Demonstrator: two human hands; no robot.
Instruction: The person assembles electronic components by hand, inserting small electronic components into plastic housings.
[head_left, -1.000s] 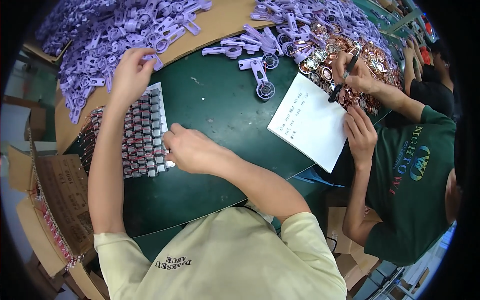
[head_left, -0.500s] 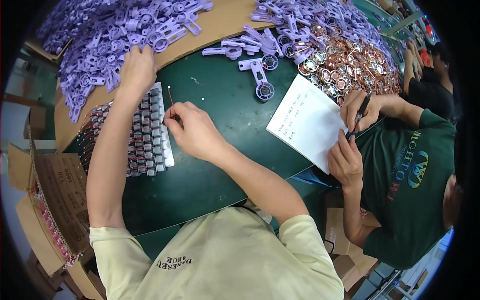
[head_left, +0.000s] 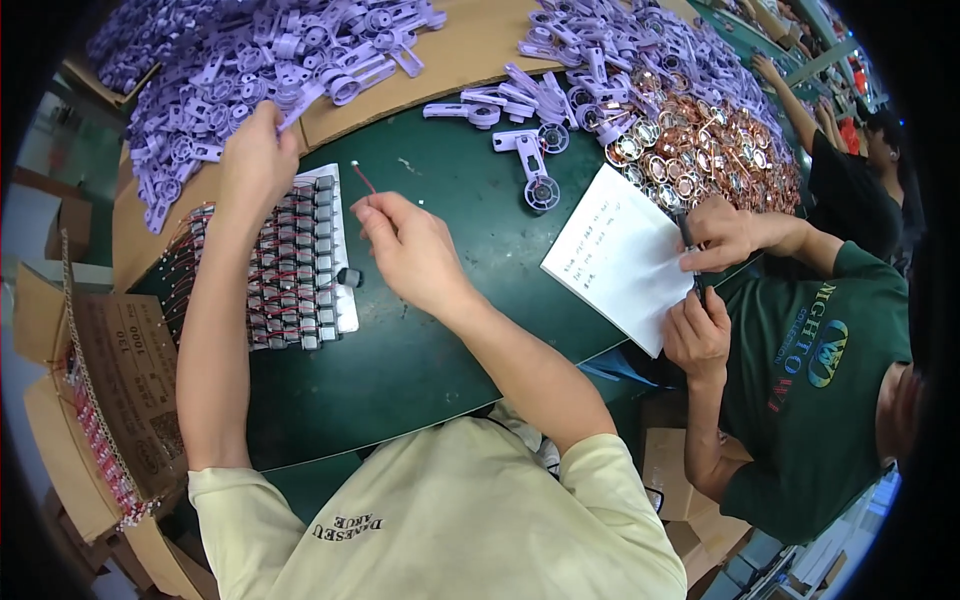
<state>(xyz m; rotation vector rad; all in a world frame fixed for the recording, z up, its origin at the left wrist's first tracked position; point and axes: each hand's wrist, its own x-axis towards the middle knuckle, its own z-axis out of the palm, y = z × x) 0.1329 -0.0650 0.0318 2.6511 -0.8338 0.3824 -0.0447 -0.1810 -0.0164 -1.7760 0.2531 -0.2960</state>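
My left hand [head_left: 258, 165] is closed at the near edge of the purple pile, its fingertips pinching one end of a purple plastic housing [head_left: 302, 103]. To its right, above the green table, my right hand [head_left: 415, 250] is closed in a pinch on a thin red wire [head_left: 365, 180] that ends in a small white connector. Just left of that hand, by the edge of the motor rows, is a single dark small motor [head_left: 350, 277]; whether the pinched wire runs to it is hidden. Rows of small grey motors [head_left: 300, 265] with red and black leads lie on a white sheet, partly behind my left forearm.
Purple housings [head_left: 200, 110] are heaped on cardboard at the far left. Several assembled purple pieces [head_left: 530, 165] and a heap of copper-coloured rings [head_left: 690, 140] lie farther right. A person beside me holds a pen over a white notepad [head_left: 615, 260]. An open cardboard box [head_left: 130, 370] stands left.
My left hand has drawn back from the purple pile with a housing in its fingers. My right hand has shifted right with the wire, and a single motor now shows beside the rows.
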